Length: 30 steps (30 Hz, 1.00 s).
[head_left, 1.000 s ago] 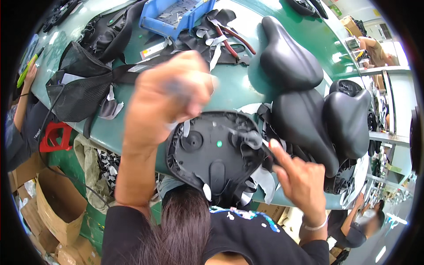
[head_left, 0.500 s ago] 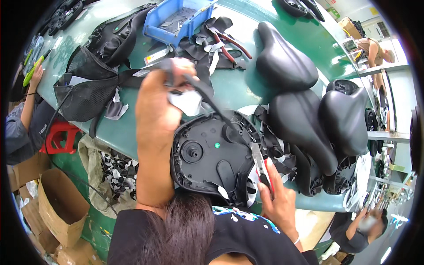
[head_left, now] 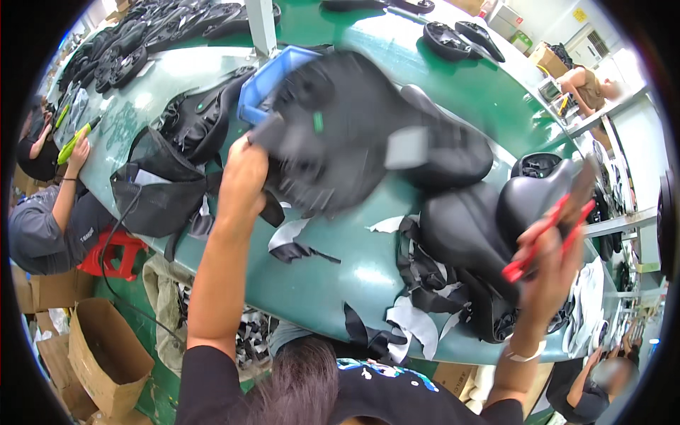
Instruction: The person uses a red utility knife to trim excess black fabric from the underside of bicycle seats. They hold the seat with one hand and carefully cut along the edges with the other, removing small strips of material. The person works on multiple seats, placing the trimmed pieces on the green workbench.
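My left hand (head_left: 244,173) is closed at the left edge of a black bicycle saddle (head_left: 347,134), raised above the table with its plastic underside in view. The saddle is smeared by motion, and a pale flap (head_left: 407,147) shows at its right side. My right hand (head_left: 549,273) is closed round a red-handled utility knife (head_left: 542,244), held up at the right over finished-looking black saddles (head_left: 467,227). Motion blurs the knife's blade end. Beneath the raised saddle, a black-and-white scrap (head_left: 294,244) lies on the green table (head_left: 312,297).
Cut scraps (head_left: 418,326) lie along the near table edge. A blue bin (head_left: 262,88) stands behind the raised saddle. At the left are a black mesh bag (head_left: 152,202), a red stool (head_left: 113,255), cardboard boxes (head_left: 110,354) and a co-worker's hand (head_left: 78,152) holding a green tool.
The saddle has gone from the near table edge up and away to the far left middle, with my left hand. My right hand has swung right and up with the knife, away from the saddle.
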Each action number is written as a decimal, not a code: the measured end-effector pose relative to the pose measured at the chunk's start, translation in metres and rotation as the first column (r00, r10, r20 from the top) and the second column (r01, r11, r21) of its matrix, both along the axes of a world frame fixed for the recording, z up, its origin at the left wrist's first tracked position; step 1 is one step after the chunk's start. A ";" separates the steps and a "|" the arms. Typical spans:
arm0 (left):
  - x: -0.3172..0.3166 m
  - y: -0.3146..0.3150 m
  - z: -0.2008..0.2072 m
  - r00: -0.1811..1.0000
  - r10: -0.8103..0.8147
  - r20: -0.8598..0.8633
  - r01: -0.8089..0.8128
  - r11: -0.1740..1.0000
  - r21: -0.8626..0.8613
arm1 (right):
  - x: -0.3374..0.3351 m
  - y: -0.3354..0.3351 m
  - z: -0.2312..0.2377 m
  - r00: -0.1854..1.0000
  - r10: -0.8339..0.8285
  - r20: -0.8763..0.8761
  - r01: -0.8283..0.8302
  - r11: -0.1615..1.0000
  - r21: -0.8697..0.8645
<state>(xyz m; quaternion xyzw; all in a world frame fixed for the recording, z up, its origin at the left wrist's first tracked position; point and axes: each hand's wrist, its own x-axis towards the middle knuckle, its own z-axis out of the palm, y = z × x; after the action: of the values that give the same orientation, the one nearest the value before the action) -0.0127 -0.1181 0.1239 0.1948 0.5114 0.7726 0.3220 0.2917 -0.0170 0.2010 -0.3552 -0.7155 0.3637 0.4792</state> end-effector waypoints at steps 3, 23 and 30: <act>0.001 0.045 -0.033 0.857 -0.346 -0.382 0.202 0.907 -0.369 | -0.025 0.083 0.050 0.994 -0.043 0.105 0.020 0.977 0.214; 0.011 0.084 -0.094 0.564 -0.715 -0.414 0.796 0.604 0.042 | -0.259 0.520 -0.171 0.965 -0.059 0.256 0.124 0.962 -0.243; 0.008 0.091 -0.099 0.656 -0.708 -0.264 0.750 0.651 0.117 | -0.205 0.446 -0.083 0.973 0.134 0.186 -0.045 0.909 -0.415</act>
<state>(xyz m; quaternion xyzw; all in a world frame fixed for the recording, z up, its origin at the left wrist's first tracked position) -0.0043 -0.0271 0.0244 0.4926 0.3311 0.6044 0.5314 0.0869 0.4290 0.1177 -0.4505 -0.6860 0.4871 0.2987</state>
